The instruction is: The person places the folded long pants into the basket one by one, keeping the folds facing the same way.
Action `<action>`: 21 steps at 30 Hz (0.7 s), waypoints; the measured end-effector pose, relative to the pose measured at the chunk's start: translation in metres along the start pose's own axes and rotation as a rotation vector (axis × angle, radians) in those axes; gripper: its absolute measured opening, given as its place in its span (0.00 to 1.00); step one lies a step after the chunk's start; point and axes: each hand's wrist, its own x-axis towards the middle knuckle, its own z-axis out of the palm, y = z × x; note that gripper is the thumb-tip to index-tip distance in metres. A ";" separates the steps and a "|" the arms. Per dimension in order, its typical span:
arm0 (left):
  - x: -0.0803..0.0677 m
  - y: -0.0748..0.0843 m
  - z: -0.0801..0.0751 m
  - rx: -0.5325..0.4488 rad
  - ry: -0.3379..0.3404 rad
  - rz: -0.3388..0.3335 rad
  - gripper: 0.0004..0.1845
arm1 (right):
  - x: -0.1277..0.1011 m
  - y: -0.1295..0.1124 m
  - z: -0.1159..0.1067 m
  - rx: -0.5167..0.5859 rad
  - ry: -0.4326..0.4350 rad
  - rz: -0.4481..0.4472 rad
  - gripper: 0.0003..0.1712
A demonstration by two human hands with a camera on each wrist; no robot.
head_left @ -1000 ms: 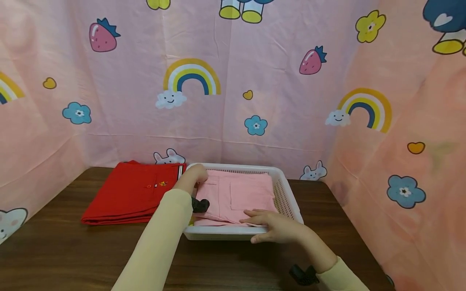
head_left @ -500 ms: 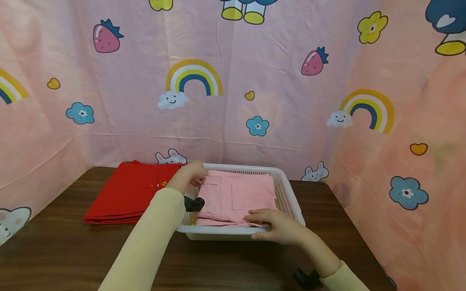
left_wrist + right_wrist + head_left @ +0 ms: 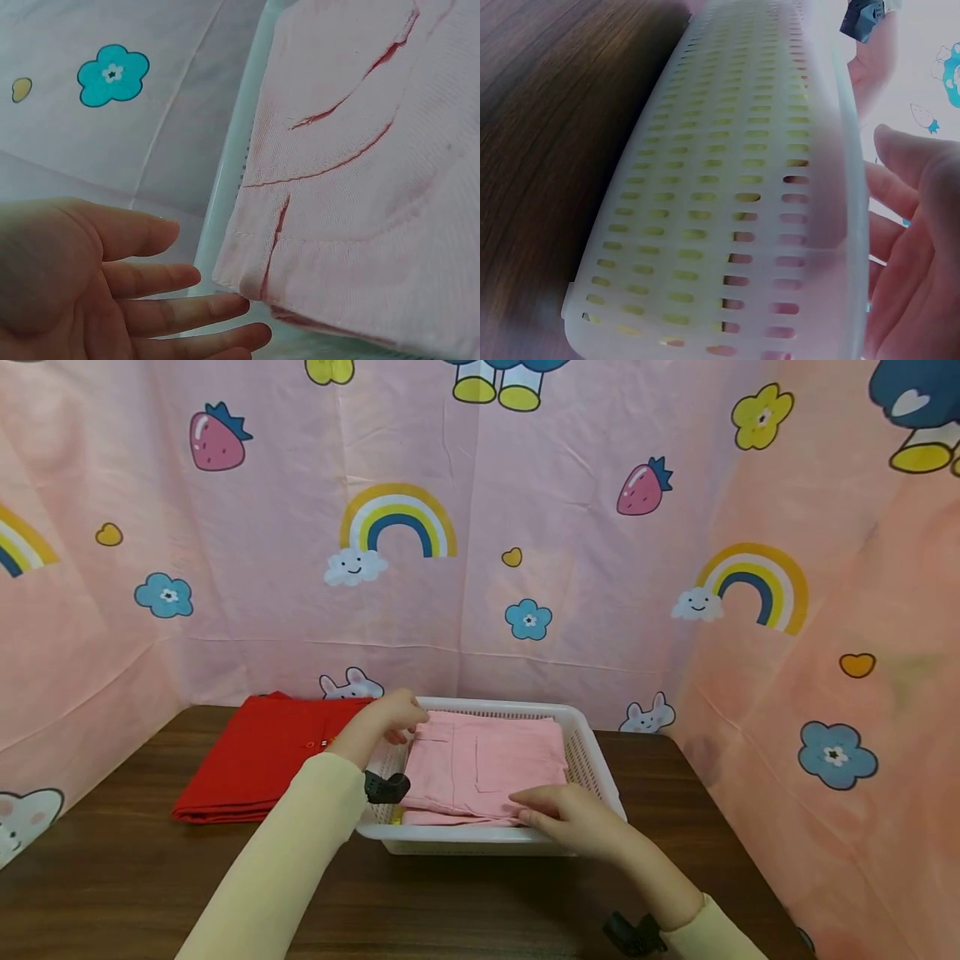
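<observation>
A folded pink garment (image 3: 517,756) with stitched pocket lines lies in a white perforated basket (image 3: 480,834). My left hand (image 3: 386,717) is over the basket's left side. In the left wrist view its fingers (image 3: 180,311) are spread and fairly straight, holding nothing, with the fingertips by the garment's corner. My right hand (image 3: 583,820) reaches over the front rim at the right, fingers at the garment's near right edge. From the right wrist, that hand (image 3: 934,232) looks relaxed behind the rim; whether its fingertips touch the cloth cannot be told.
A folded red garment (image 3: 255,768) lies on the dark wooden table (image 3: 450,906), left of the basket. Something yellow (image 3: 397,814) shows under the pink garment and through the basket's holes. A patterned pink cloth (image 3: 480,610) hangs behind and at both sides.
My left hand has drawn back leftward from the pink garment's edge, uncovering more of the basket's left side. My right hand has shifted slightly, its fingers coming closer together.
</observation>
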 end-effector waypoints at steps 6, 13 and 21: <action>-0.007 -0.003 -0.006 0.031 -0.002 0.047 0.22 | 0.001 -0.005 -0.002 -0.009 0.019 0.016 0.19; -0.019 -0.009 -0.016 0.044 -0.010 0.154 0.23 | 0.004 -0.010 -0.004 -0.017 0.057 0.018 0.16; -0.030 -0.022 -0.029 0.029 -0.002 0.214 0.22 | 0.011 -0.019 -0.004 0.043 0.132 0.069 0.15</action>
